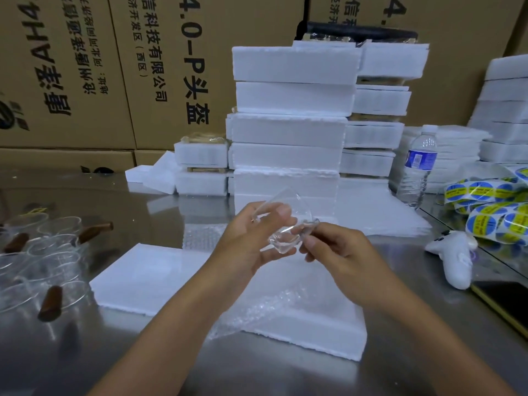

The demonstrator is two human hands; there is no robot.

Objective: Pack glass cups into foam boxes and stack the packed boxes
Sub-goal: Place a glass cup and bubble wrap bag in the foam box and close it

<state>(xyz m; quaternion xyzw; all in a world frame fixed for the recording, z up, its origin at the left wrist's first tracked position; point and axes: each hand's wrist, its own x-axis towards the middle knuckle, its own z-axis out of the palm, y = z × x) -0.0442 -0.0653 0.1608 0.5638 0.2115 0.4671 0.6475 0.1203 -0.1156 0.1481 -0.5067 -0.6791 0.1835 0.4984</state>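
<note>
Left of the foam stack (288,124), the near carton (171,121) carries black print turned sideways: large "4.0-P头盔", then "信科技有限公司", then smaller "济开发区(西区)", its start cut off at the frame edge. The far carton (57,67), further left, shows big "AH4" and small lines with "地址:" and "沧州"; the rest is unclear. Up and right of the stack, the right carton (463,24) shows "4.". Right of the stack, the print on the bottle (420,167) label and the sticker rolls (491,207) is too small to read.

Foam box (314,324) lying at bench (143,352) front centre; box stack (291,132) standing behind it; glass cups (43,252) sitting along left edge; bottle (418,170), sticker rolls (491,207), controller (454,258) sitting toward right edge.
</note>
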